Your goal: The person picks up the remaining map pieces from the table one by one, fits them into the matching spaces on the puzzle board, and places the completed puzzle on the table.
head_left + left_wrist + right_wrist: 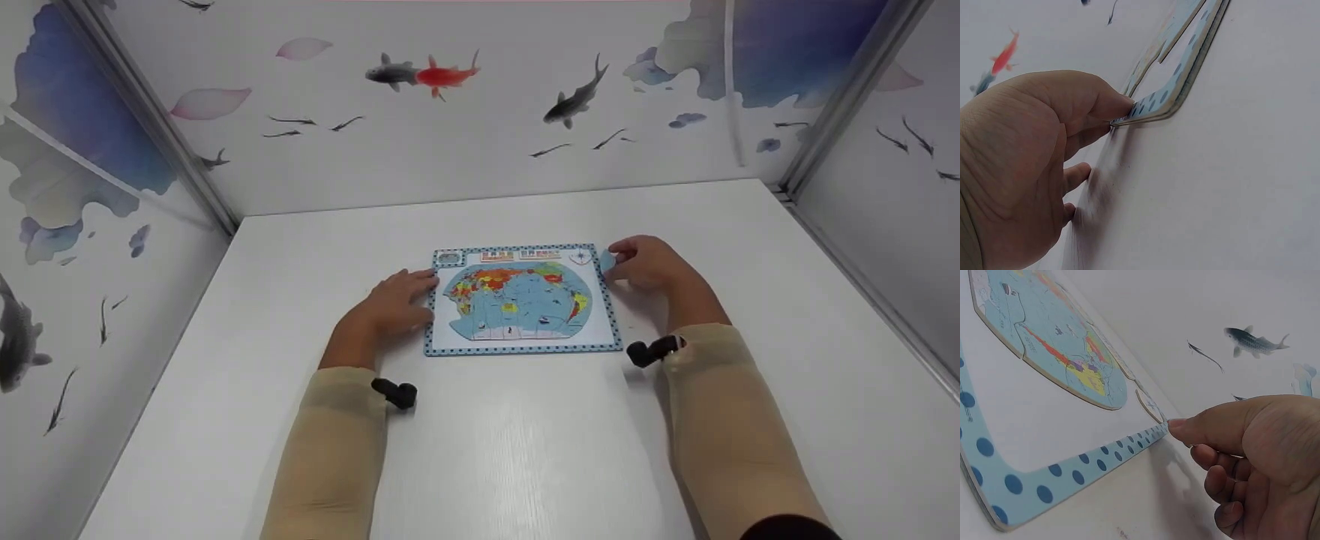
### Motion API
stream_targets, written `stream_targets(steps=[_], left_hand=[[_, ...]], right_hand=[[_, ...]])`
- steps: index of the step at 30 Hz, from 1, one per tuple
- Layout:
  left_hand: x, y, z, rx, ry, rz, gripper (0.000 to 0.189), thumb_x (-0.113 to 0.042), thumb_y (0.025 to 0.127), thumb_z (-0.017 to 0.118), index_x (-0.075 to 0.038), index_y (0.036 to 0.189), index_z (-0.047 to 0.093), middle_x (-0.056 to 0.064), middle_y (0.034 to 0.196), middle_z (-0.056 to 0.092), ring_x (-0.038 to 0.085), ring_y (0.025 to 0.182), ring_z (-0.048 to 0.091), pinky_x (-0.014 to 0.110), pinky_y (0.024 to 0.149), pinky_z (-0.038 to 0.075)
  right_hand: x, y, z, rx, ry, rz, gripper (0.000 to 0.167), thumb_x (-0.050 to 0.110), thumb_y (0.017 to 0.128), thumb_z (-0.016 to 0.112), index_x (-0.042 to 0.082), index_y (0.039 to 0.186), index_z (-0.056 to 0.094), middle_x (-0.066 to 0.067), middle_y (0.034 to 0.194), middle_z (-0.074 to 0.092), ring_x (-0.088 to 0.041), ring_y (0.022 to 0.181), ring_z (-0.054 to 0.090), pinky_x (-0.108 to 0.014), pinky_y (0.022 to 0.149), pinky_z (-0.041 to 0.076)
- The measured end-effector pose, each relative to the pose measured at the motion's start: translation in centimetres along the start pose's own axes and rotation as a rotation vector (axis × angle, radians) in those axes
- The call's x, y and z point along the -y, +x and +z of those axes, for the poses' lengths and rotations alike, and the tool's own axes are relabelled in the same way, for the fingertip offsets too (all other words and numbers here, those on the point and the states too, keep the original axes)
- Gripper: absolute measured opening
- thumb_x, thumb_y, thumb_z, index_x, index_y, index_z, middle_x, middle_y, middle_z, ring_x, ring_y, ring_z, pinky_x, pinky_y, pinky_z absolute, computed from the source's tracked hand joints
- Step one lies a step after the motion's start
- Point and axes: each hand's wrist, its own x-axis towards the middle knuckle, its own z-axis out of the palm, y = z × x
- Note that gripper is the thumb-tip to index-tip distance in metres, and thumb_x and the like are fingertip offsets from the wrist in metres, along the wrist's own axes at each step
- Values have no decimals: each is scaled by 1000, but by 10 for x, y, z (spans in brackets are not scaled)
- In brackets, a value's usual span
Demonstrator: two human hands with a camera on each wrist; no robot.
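Note:
A flat world-map jigsaw board, white with a blue dotted border, lies on the table between both hands. Colourful map pieces fill its middle, with a white notch at the map's left side. My left hand rests beside the board's left edge, thumb and fingertips touching the border; the left wrist view shows its thumb on the rim. At the upper right edge, my right hand pinches a small light-blue piece between thumb and fingers. In the right wrist view the thumb overlaps the board's far corner and mostly hides that piece.
The board stands on a white table. White panels with painted fish enclose the back and sides. Beige sleeves cover both forearms, and a black wrist device sits at each cuff.

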Motion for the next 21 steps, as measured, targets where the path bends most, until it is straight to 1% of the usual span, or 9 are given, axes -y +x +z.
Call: stream_targets(steps=[7, 13, 17, 21], left_hand=[[-1, 1, 0, 4, -7, -2, 75, -37, 97, 66, -46, 165, 36, -17, 180, 21, 25, 172, 2, 65, 136, 7], [0, 1, -1, 5, -13, 15, 76, -36, 97, 66, -43, 166, 36, -18, 179, 22, 23, 172, 2, 63, 137, 7], [1, 2, -1, 1, -6, 30, 76, -35, 97, 65, -42, 166, 37, -18, 179, 24, 23, 172, 4, 63, 137, 7], [2, 3, 0, -4, 10, 37, 76, -36, 96, 64, -41, 166, 37, -17, 179, 24, 25, 172, 5, 63, 137, 8]], right_hand=[[10, -5, 1, -12, 6, -9, 69, 30, 94, 81, 17, 156, 52, -12, 148, 54, -33, 131, 53, -51, 117, 50], [19, -10, 3, -25, 19, -34, 70, 29, 93, 83, 19, 156, 53, -11, 148, 55, -34, 133, 53, -54, 118, 49], [26, -12, 7, -24, 13, -55, 67, 27, 94, 82, 19, 154, 54, -10, 147, 56, -33, 133, 52, -54, 117, 49], [34, -13, 12, -21, -3, -74, 63, 25, 94, 82, 19, 151, 57, -10, 142, 57, -32, 130, 52, -50, 115, 51]])
